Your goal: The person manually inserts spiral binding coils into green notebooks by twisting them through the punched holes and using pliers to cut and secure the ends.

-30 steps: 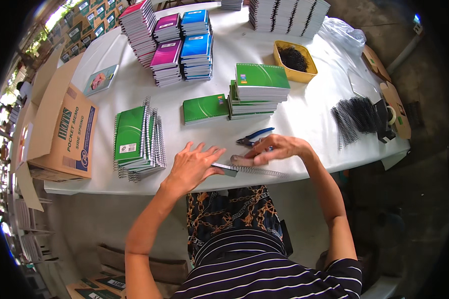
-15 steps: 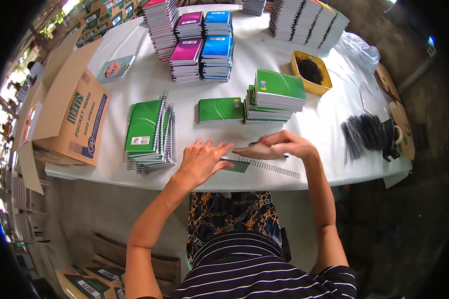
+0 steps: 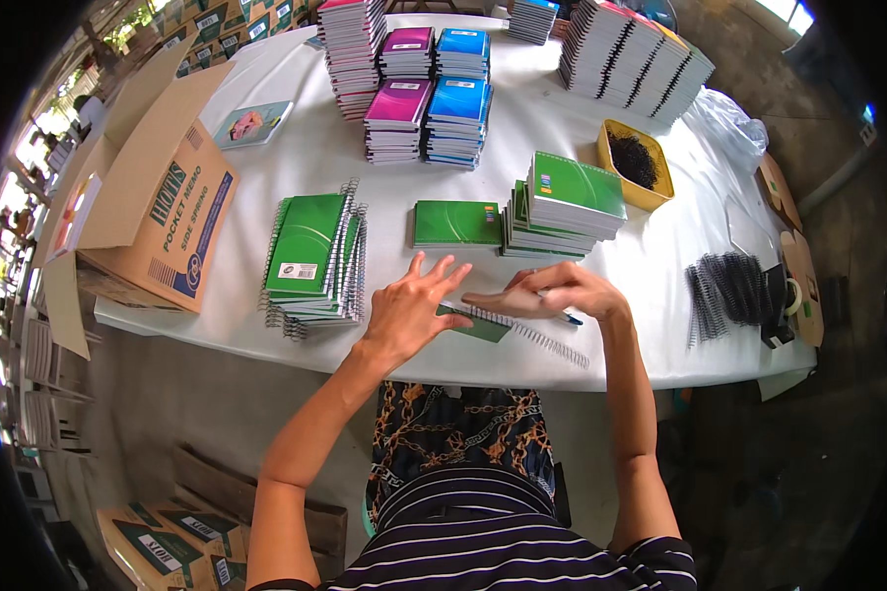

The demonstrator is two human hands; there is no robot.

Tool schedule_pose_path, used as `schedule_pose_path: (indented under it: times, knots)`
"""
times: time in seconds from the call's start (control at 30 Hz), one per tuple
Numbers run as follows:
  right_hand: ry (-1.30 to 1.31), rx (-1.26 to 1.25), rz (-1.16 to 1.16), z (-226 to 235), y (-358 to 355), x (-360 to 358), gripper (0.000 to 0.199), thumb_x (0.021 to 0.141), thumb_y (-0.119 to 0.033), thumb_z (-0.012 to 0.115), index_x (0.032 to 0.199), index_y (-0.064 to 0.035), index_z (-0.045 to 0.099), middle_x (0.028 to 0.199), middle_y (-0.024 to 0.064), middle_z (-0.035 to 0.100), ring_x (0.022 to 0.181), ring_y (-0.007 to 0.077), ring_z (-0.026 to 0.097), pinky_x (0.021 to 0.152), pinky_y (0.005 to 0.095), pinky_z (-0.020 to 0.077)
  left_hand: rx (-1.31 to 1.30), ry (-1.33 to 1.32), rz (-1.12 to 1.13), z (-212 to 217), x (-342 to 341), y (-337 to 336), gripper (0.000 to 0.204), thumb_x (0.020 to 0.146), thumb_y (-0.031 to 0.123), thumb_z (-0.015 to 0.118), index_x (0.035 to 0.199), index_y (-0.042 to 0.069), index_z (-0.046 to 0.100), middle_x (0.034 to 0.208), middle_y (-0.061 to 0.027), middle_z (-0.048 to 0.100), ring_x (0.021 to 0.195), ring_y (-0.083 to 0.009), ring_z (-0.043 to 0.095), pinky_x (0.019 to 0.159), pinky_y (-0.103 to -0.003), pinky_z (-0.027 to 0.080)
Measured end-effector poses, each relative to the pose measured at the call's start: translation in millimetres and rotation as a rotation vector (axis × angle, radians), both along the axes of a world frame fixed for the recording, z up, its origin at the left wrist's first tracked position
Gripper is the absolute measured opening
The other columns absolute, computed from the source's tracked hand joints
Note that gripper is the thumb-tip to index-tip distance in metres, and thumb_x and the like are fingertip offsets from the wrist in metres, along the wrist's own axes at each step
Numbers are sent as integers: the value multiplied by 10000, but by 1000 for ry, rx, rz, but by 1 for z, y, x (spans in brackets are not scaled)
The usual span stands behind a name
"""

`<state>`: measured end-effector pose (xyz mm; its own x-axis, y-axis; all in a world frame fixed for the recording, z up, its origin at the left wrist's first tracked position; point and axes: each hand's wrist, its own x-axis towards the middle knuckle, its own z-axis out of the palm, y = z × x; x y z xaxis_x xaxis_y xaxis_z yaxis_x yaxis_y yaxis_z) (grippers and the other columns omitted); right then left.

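Observation:
A small green notebook point(image 3: 481, 329) lies near the table's front edge, with a silvery wire coil point(image 3: 554, 347) partly along its upper edge and running loose to the right. Spread fingers of my left hand point(image 3: 407, 307) rest over the notebook's left end, hiding part of it. My right hand point(image 3: 572, 290) is closed above the coil, one blurred finger reaching left along it. From under that hand sticks the blue tip of a slim pen-like tool point(image 3: 573, 319). Coiled green notebooks point(image 3: 306, 244) are stacked to the left; beyond my hands are a flat green notebook point(image 3: 456, 224) and a taller green pile point(image 3: 577, 187).
An open cardboard box point(image 3: 172, 222) stands at the left. Purple notebooks point(image 3: 398, 103) and blue notebooks point(image 3: 458, 98) are stacked farther back. A yellow tray point(image 3: 650, 197) holds dark coils. More black coils point(image 3: 729, 291) lie at the right beside a tape dispenser point(image 3: 779, 305).
My left hand has lifted its fingers wider apart. The right hand has shifted slightly along the coil, and the blue tip shows more. The whole view has moved a little.

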<state>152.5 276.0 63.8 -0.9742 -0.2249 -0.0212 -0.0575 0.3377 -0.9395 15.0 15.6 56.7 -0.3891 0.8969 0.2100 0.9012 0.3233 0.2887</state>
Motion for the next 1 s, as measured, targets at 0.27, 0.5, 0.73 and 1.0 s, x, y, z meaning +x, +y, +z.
schedule_pose_path:
  times: [0.27, 0.5, 0.73, 1.0]
  knots:
    - [-105, 151, -75, 11, -14, -11, 594, 865, -560, 606, 1148, -48, 708, 1131, 167, 682, 1052, 275, 629, 945, 356, 452, 344, -493, 101, -9, -1, -1, 1086, 628, 249, 878, 1532, 231, 276, 1481, -113, 453, 1292, -314, 515, 954, -384, 536]
    - [-290, 320, -99, 21, -30, -20, 669, 855, -595, 595, 1134, 4, 698, 1121, 174, 686, 1021, 258, 620, 932, 354, 450, 558, -676, 148, -40, 11, -4, 1124, 651, 209, 874, 1551, 207, 201, 1383, -144, 553, 1269, -285, 535, 922, -353, 537]
    - [-172, 258, -158, 19, -27, -15, 587, 867, -562, 590, 1071, -28, 724, 1035, 151, 689, 971, 234, 627, 896, 344, 453, 604, -800, 161, -43, 17, -2, 1066, 681, 83, 849, 1547, 202, 239, 1374, -146, 567, 1237, -215, 577, 834, -318, 543]
    - [-99, 6, -107, -6, -11, -16, 597, 852, -562, 638, 1063, -11, 732, 1001, 140, 715, 944, 225, 643, 879, 329, 466, 662, -735, 73, -47, 16, 0, 1034, 711, -39, 796, 1547, 215, 242, 1358, -140, 578, 1217, -197, 584, 839, -309, 553]
